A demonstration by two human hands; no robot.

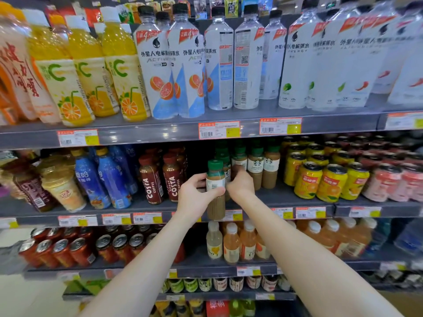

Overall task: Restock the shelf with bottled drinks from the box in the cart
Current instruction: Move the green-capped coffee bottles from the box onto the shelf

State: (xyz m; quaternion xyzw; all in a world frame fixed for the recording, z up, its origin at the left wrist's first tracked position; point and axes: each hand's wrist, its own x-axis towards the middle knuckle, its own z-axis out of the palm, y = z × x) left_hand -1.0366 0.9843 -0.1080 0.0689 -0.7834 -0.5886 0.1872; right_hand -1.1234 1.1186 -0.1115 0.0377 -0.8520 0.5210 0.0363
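- The left hand point(194, 197) grips a green-capped plastic bottle of beige coffee drink point(215, 188), upright, cap up, at the front edge of the grey middle shelf point(297, 197).
- The right hand point(240, 184) closes on a second bottle behind; it is mostly hidden.

Both bare forearms reach forward and up, converging. The left hand point(194, 197) closes its grip, thumb in front, fingers curled behind; the right hand point(240, 183) curls just beside it, knuckles toward the camera
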